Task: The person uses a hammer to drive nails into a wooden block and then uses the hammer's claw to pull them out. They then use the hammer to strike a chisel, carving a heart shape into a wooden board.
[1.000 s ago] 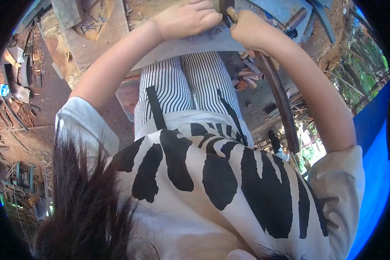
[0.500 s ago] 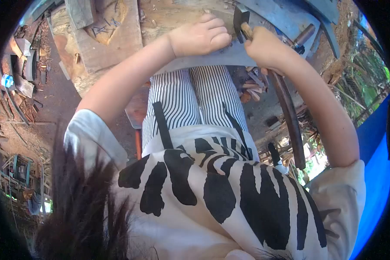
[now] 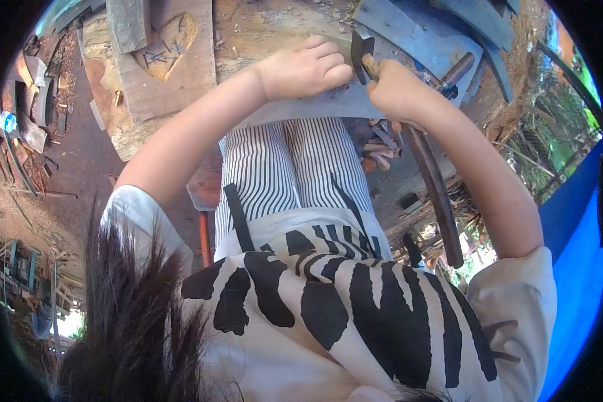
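My left hand (image 3: 307,69) is closed, knuckles up, above the pale wooden plank across my lap side of the bench. Anything in its fingers is hidden. Just to its right, my right hand (image 3: 396,90) wraps round a hammer high on the handle, close to the head. The dark block-shaped hammer head (image 3: 362,50) stands near the left hand's fingertips, apart from them. A long dark handle (image 3: 437,191) runs out below the right hand toward my body. Several nails (image 3: 165,51) lie in a hollow of the wood at upper left.
A wooden block (image 3: 128,25) sits beside the hollow. Grey boards (image 3: 409,33) and a dark-handled tool (image 3: 457,70) lie on the right of the bench (image 3: 248,33). Wood scraps (image 3: 380,149) litter the ground below. A blue sheet (image 3: 576,208) hangs at far right.
The whole view has shifted slightly, so the bench and my legs appear lower and further left. Both hands keep about the same pose, with the hammer head still beside the left hand.
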Tool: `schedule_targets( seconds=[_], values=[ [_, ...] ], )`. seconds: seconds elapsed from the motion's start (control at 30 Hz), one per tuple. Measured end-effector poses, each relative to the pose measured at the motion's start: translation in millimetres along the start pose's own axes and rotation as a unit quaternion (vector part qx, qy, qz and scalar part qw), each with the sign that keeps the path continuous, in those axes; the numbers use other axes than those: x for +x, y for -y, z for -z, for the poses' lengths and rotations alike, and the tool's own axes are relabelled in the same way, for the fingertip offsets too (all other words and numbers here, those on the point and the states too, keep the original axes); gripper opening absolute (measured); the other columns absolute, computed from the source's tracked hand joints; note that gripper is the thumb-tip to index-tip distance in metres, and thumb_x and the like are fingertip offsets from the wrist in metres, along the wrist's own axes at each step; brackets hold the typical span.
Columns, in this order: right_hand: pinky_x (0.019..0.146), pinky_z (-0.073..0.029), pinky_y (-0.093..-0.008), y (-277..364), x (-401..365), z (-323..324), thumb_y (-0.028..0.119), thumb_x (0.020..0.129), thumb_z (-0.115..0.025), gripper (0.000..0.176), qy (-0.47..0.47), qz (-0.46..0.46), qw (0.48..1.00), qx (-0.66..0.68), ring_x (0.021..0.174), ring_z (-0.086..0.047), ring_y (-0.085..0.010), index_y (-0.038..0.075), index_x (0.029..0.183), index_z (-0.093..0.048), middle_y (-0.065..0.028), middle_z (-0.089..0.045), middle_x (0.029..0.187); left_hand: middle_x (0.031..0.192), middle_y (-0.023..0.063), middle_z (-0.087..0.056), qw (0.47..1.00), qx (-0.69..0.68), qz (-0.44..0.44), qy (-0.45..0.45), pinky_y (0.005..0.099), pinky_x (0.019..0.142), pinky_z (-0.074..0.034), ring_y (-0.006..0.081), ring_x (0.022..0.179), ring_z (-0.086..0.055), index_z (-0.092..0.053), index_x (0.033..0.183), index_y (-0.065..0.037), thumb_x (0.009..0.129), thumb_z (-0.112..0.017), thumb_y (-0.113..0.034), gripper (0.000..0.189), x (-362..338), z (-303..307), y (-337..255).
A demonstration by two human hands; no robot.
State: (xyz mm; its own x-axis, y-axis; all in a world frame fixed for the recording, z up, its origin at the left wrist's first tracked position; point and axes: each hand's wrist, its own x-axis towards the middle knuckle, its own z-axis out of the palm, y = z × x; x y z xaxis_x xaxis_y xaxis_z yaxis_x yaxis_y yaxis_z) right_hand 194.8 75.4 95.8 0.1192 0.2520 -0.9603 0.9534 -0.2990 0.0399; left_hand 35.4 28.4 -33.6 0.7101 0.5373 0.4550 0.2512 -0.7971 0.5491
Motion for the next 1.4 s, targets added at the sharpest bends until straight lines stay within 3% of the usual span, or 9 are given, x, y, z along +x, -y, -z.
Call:
schedule_targets(
  seconds=[0.27, 0.47, 0.53, 0.63, 0.83, 0.93, 1.1, 1.27, 1.4],
  values=[
    [0.048, -0.052, -0.0409, 0.8, -1.0, 2.3, 0.008, 0.084, -0.05, 0.028, 0.008, 0.004, 1.0, -0.023, 0.051, -0.065, -0.0335, -0.018, 0.08, -0.058, -0.0254, -0.061, 0.061, 0.087, 0.0053, -0.056, 0.988, -0.06, 0.139, 0.018, 0.0329, 0.088, -0.044, 0.0226, 0.091, -0.057, -0.048, 0.093, -0.009, 0.08, -0.053, -0.013, 0.014, 0.0, 7.5, -20.5],
    [0.047, -0.051, -0.0419, 1.5, -3.2, 2.3, 0.007, 0.084, -0.052, 0.027, -0.02, 0.013, 1.0, -0.002, 0.051, -0.065, -0.0336, -0.018, 0.081, -0.058, -0.0255, -0.061, 0.061, 0.088, 0.0077, -0.054, 0.994, -0.074, 0.063, 0.057, 0.0354, 0.086, -0.045, 0.0254, 0.091, -0.055, -0.051, 0.093, -0.006, 0.078, -0.052, -0.012, 0.017, 3.3, 13.5, -4.4],
    [0.041, -0.046, -0.0378, -0.1, -1.2, 4.5, 0.01, 0.088, -0.048, 0.03, 0.008, -0.015, 1.0, -0.007, 0.045, -0.059, -0.0265, -0.016, 0.1, -0.05, -0.0198, -0.058, 0.062, 0.087, 0.0069, -0.054, 0.994, -0.073, 0.069, 0.031, 0.0341, 0.084, -0.046, 0.0244, 0.09, -0.055, -0.049, 0.09, -0.007, 0.078, -0.052, -0.012, 0.014, 4.9, 9.5, -4.8],
    [0.048, -0.051, -0.0418, 0.7, -3.0, 3.4, 0.007, 0.084, -0.052, 0.028, -0.008, -0.02, 1.0, 0.006, 0.052, -0.065, -0.0341, -0.02, 0.082, -0.058, -0.0261, -0.061, 0.06, 0.089, 0.0084, -0.056, 0.991, -0.095, 0.092, 0.008, 0.0349, 0.085, -0.046, 0.0262, 0.092, -0.056, -0.049, 0.091, -0.006, 0.079, -0.053, -0.011, 0.013, -1.8, 6.6, -6.6],
    [0.049, -0.053, -0.0414, 3.3, -5.8, 14.5, 0.007, 0.084, -0.05, 0.03, 0.025, -0.026, 0.999, -0.028, 0.057, -0.067, -0.0342, -0.021, 0.078, -0.059, -0.0282, -0.061, 0.061, 0.095, 0.0124, -0.057, 0.981, -0.151, 0.116, 0.037, 0.0379, 0.087, -0.046, 0.0309, 0.095, -0.056, -0.052, 0.095, -0.003, 0.082, -0.052, -0.009, 0.015, 0.9, 7.4, 1.1],
    [0.044, -0.049, -0.0395, 1.2, -5.2, 17.8, 0.011, 0.087, -0.049, 0.03, 0.035, -0.044, 0.998, -0.021, 0.049, -0.062, -0.0297, -0.017, 0.099, -0.051, -0.0211, -0.06, 0.065, 0.097, 0.0122, -0.058, 0.98, -0.164, 0.108, 0.03, 0.0374, 0.087, -0.046, 0.0306, 0.097, -0.056, -0.053, 0.095, -0.003, 0.082, -0.051, -0.009, 0.014, 3.6, 1.8, -3.5],
    [0.044, -0.048, -0.0399, 0.0, -10.3, 19.3, 0.011, 0.087, -0.05, 0.028, 0.021, -0.015, 0.999, -0.02, 0.047, -0.061, -0.0296, -0.016, 0.097, -0.051, -0.0205, -0.059, 0.063, 0.099, 0.0104, -0.059, 0.978, -0.17, 0.116, -0.037, 0.0382, 0.087, -0.046, 0.03, 0.097, -0.056, -0.054, 0.092, -0.005, 0.08, -0.058, -0.011, 0.014, 4.5, -1.5, -5.5],
    [0.044, -0.048, -0.0403, -6.2, -3.3, 18.4, 0.011, 0.087, -0.05, 0.029, 0.047, -0.005, 0.997, -0.063, 0.049, -0.061, -0.0305, -0.015, 0.098, -0.05, -0.0212, -0.059, 0.063, 0.083, 0.0041, -0.061, 0.963, -0.201, 0.152, -0.09, 0.0357, 0.08, -0.045, 0.0279, 0.086, -0.058, -0.05, 0.084, -0.008, 0.068, -0.074, -0.009, 0.028, 7.7, -2.0, 4.5],
    [0.045, -0.049, -0.0402, -8.2, -7.2, 15.9, 0.011, 0.088, -0.05, 0.03, 0.013, -0.031, 0.999, -0.009, 0.051, -0.063, -0.0316, -0.016, 0.1, -0.05, -0.0227, -0.06, 0.065, 0.077, 0.002, -0.06, 0.955, -0.246, 0.141, -0.089, 0.0349, 0.076, -0.044, 0.0257, 0.079, -0.058, -0.049, 0.081, -0.008, 0.07, -0.071, -0.005, 0.024, 5.9, -6.3, 8.5]
  ],
)
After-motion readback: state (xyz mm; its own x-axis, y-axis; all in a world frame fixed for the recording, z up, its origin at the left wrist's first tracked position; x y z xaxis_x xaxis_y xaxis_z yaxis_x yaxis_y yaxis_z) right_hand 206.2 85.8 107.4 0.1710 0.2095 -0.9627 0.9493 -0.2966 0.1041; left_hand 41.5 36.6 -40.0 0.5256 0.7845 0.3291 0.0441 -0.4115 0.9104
